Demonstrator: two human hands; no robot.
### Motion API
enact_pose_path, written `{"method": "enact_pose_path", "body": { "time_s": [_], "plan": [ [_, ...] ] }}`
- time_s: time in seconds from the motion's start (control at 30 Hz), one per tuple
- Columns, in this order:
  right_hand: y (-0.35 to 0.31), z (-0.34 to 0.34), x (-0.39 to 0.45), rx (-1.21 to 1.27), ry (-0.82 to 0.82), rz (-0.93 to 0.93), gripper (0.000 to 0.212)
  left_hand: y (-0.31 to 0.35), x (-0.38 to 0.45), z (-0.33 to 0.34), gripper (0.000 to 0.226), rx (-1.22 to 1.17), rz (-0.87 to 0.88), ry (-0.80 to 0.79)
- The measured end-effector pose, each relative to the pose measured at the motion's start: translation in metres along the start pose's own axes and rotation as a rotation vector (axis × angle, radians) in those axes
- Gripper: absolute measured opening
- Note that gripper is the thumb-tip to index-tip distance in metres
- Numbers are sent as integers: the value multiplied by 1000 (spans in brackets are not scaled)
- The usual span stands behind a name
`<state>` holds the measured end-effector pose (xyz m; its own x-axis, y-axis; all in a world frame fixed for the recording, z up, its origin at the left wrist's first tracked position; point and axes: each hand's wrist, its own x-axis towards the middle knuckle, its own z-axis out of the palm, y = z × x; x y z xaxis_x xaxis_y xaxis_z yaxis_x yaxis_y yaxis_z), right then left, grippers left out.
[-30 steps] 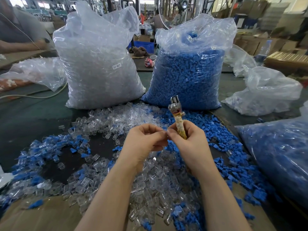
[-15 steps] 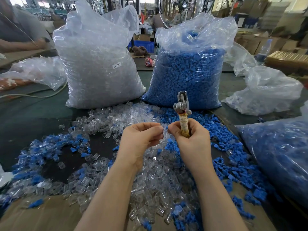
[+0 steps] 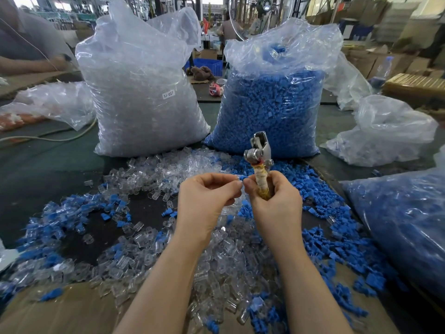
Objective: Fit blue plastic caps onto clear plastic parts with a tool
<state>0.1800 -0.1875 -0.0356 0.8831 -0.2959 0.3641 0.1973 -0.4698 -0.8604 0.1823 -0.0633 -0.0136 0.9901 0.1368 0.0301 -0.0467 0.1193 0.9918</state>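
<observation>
My right hand (image 3: 275,201) grips the tape-wrapped handle of a metal tool (image 3: 258,151), whose steel head points up above my fist. My left hand (image 3: 207,196) pinches a small clear plastic part (image 3: 237,183) at its fingertips, right against my right thumb. A bit of blue cap (image 3: 243,177) shows between the two hands. Loose clear parts (image 3: 168,169) and blue caps (image 3: 320,208) lie heaped on the table under and around my hands.
A tall bag of clear parts (image 3: 142,92) stands at the back left, a bag of blue caps (image 3: 272,102) beside it. Another blue-filled bag (image 3: 404,222) lies at the right. Crumpled plastic bags (image 3: 385,131) sit further right. A person's arm (image 3: 29,65) rests at far left.
Both hands have risen slightly and the tool's head has swung a little to the right. The left fingertips stay pressed against the right thumb.
</observation>
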Motion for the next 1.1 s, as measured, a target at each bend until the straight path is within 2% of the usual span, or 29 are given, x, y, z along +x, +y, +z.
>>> {"method": "enact_pose_path", "body": {
  "time_s": [0.2,0.4,0.63,0.93,1.1],
  "plan": [
    [0,1,1,-7,-22,2,12,-2,-1,4,13,159,125,43],
    [-5,-2,0,144,-101,57,5,-5,1,3,19,265,202,57],
    [-9,-5,2,210,-211,143,12,-10,3,0,17,291,232,110],
    [-13,-4,1,172,-163,168,14,-11,3,0,18,328,280,57],
    [-13,-7,2,151,-223,156,11,-11,4,0,17,279,247,45]
  ]
}}
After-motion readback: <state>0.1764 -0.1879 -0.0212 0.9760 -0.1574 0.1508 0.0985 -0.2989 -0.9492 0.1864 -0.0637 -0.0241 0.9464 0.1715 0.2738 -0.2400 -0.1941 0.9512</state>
